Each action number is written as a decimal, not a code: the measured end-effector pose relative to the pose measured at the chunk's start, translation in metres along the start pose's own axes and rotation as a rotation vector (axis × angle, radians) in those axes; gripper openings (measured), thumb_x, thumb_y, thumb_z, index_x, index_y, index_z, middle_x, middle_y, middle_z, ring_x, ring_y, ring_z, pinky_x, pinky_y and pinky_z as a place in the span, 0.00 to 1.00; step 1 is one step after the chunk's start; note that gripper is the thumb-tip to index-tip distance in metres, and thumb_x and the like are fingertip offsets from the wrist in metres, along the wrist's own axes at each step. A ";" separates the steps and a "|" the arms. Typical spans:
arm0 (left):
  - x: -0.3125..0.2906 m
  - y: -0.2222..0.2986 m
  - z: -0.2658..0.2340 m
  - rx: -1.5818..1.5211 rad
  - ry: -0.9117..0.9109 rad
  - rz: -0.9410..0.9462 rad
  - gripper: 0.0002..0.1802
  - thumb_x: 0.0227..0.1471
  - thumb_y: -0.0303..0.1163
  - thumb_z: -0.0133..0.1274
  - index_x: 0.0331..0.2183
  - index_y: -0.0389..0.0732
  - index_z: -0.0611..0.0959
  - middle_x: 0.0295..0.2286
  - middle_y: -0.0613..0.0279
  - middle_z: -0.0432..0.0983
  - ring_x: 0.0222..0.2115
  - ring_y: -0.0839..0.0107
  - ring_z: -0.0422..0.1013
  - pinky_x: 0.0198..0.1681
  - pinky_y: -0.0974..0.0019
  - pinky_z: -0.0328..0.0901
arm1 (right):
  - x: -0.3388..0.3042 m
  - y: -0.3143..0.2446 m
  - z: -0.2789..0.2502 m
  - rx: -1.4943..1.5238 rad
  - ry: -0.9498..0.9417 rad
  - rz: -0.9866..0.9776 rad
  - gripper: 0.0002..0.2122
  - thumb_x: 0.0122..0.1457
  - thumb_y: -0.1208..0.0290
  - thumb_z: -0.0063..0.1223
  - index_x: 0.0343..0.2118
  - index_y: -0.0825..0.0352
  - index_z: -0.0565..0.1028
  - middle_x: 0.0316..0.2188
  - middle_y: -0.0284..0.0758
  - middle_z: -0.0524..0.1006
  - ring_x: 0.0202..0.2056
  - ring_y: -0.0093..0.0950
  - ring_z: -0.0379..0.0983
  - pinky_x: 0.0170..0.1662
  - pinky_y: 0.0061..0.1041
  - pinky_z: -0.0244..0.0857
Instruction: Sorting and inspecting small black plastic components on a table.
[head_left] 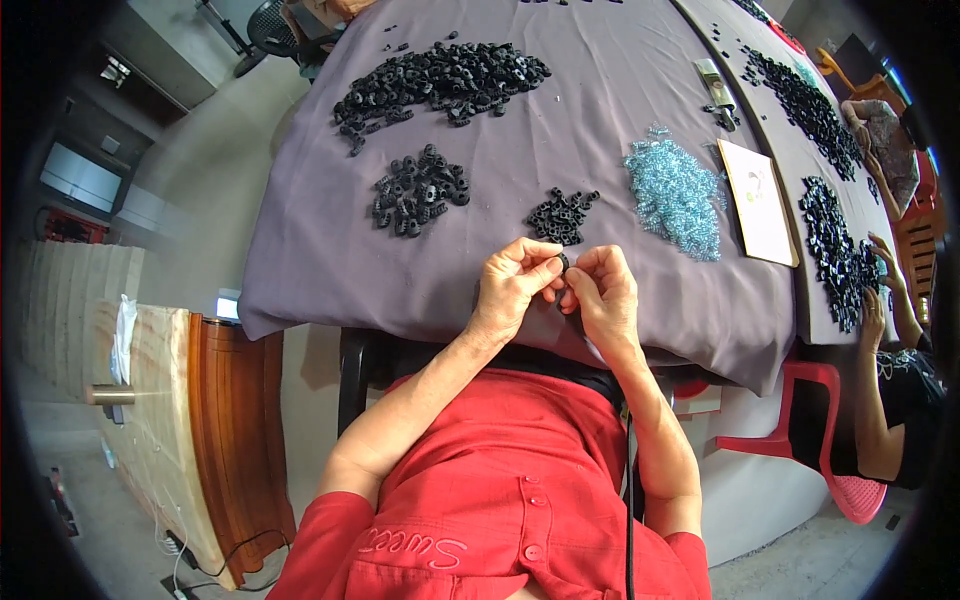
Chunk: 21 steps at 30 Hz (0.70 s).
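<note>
Both hands meet at the worktop (pixel 420 290) edge: left hand (pixel 515 285) and right hand (pixel 600 292) fingers pinched shut on one small black ring (pixel 563 263), a black ring pile (pixel 562 215) at twelve o'clock.

The small black part (pixel 563 263) is mostly hidden between the fingers (pixel 548 268), too small to identify.

I see one view, from the camera on the head. It looks down and forward, close over my left hand (pixel 515 285) and right hand (pixel 600 295), with the tabletop (pixel 600 90) stretching away.
</note>
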<state>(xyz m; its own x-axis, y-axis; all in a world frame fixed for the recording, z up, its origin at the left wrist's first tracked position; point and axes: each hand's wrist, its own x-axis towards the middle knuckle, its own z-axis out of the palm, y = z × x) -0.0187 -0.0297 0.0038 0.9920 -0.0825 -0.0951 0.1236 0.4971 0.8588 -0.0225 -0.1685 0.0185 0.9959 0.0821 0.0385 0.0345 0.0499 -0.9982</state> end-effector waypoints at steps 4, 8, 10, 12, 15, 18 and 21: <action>-0.001 -0.001 0.000 0.042 0.013 0.064 0.07 0.51 0.24 0.54 0.35 0.38 0.78 0.24 0.65 0.75 0.21 0.80 0.70 0.24 0.77 0.65 | 0.000 -0.002 0.005 0.002 0.019 0.000 0.05 0.56 0.83 0.48 0.30 0.69 0.64 0.20 0.32 0.73 0.18 0.15 0.67 0.20 0.16 0.63; -0.001 0.001 0.002 0.004 0.040 0.037 0.08 0.50 0.24 0.55 0.36 0.36 0.78 0.23 0.65 0.75 0.20 0.81 0.69 0.24 0.78 0.65 | 0.001 -0.004 0.005 -0.016 0.019 0.005 0.05 0.55 0.83 0.48 0.30 0.69 0.64 0.20 0.32 0.73 0.18 0.16 0.67 0.20 0.16 0.63; 0.000 0.001 0.003 -0.009 0.035 0.013 0.08 0.50 0.24 0.55 0.35 0.36 0.78 0.22 0.65 0.75 0.20 0.81 0.69 0.24 0.78 0.65 | 0.001 -0.004 0.003 -0.013 0.022 0.010 0.05 0.55 0.83 0.48 0.30 0.69 0.64 0.20 0.32 0.73 0.18 0.16 0.68 0.20 0.16 0.63; 0.001 0.000 0.004 0.066 0.063 0.027 0.08 0.50 0.24 0.55 0.35 0.36 0.78 0.22 0.65 0.75 0.19 0.81 0.68 0.23 0.79 0.64 | 0.001 -0.002 0.002 0.004 0.014 0.001 0.05 0.56 0.83 0.48 0.29 0.69 0.64 0.20 0.32 0.72 0.18 0.16 0.68 0.20 0.16 0.63; 0.000 0.001 0.006 0.069 0.087 0.039 0.07 0.51 0.25 0.55 0.35 0.35 0.78 0.22 0.64 0.75 0.18 0.81 0.68 0.22 0.78 0.63 | 0.000 -0.001 0.006 -0.047 0.012 -0.046 0.05 0.56 0.83 0.48 0.30 0.68 0.64 0.20 0.32 0.71 0.18 0.16 0.67 0.20 0.15 0.63; 0.003 -0.001 0.003 0.014 0.043 0.018 0.08 0.51 0.26 0.54 0.35 0.35 0.78 0.22 0.64 0.75 0.18 0.81 0.69 0.21 0.78 0.64 | -0.001 -0.004 0.010 0.006 0.025 -0.080 0.04 0.56 0.83 0.48 0.30 0.69 0.65 0.20 0.32 0.72 0.19 0.16 0.68 0.21 0.15 0.65; 0.002 0.001 0.001 -0.056 0.035 -0.013 0.07 0.52 0.26 0.54 0.35 0.36 0.78 0.21 0.64 0.75 0.19 0.80 0.69 0.22 0.78 0.65 | 0.001 -0.003 0.008 0.035 0.020 -0.039 0.04 0.56 0.83 0.49 0.31 0.70 0.66 0.20 0.33 0.74 0.19 0.16 0.69 0.22 0.16 0.66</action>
<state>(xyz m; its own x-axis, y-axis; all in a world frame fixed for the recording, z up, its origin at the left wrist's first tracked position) -0.0169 -0.0303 0.0053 0.9905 -0.0594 -0.1241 0.1363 0.5441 0.8279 -0.0224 -0.1610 0.0222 0.9953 0.0597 0.0759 0.0705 0.0878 -0.9936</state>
